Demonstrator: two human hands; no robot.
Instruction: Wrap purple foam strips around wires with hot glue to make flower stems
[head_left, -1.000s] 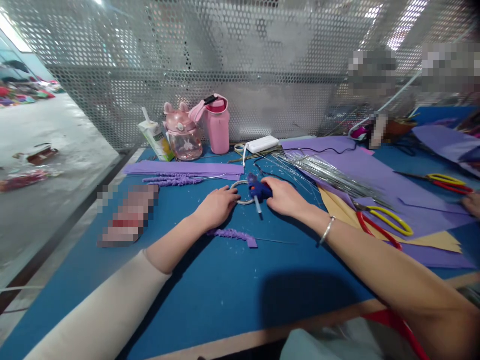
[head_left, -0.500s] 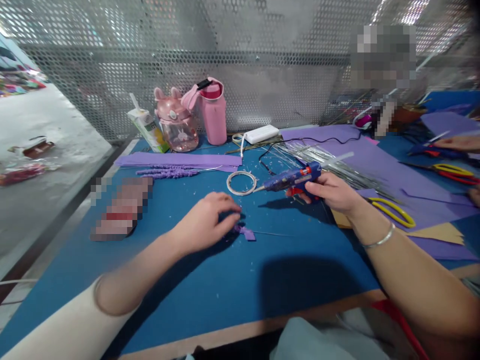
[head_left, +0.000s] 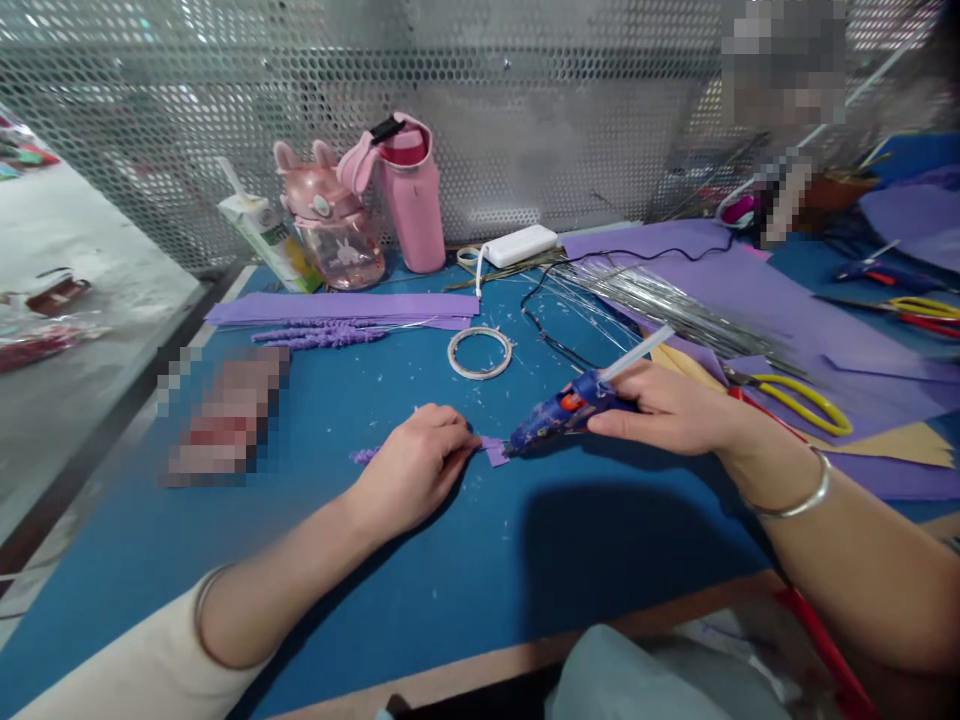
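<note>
My left hand (head_left: 420,462) is closed in a pinch low over the blue table, its fingertips on a purple paper flower stem (head_left: 365,456). A bumpy end of the stem shows to the left of the hand; much of the rest is hidden under it. At the fingertips, a small flap of purple paper (head_left: 495,453) sticks out to the right. My right hand (head_left: 660,405) is wrapped round a blue glue gun (head_left: 555,410) with a clear glue stick (head_left: 637,352) in its back. The gun's nozzle points down left and meets the flap's right edge.
A roll of tape (head_left: 480,354) lies beyond my hands. Behind are purple paper strips (head_left: 345,308), finished purple flowers (head_left: 319,334), a pink bottle (head_left: 415,210) and a white power bank (head_left: 520,244). To the right lie wires (head_left: 690,305) and yellow-handled scissors (head_left: 806,402). A person sits far right.
The glue gun has come down and left from above the table to the paper flap. My left fingers have closed on the stem, and its bumpy end now shows at left.
</note>
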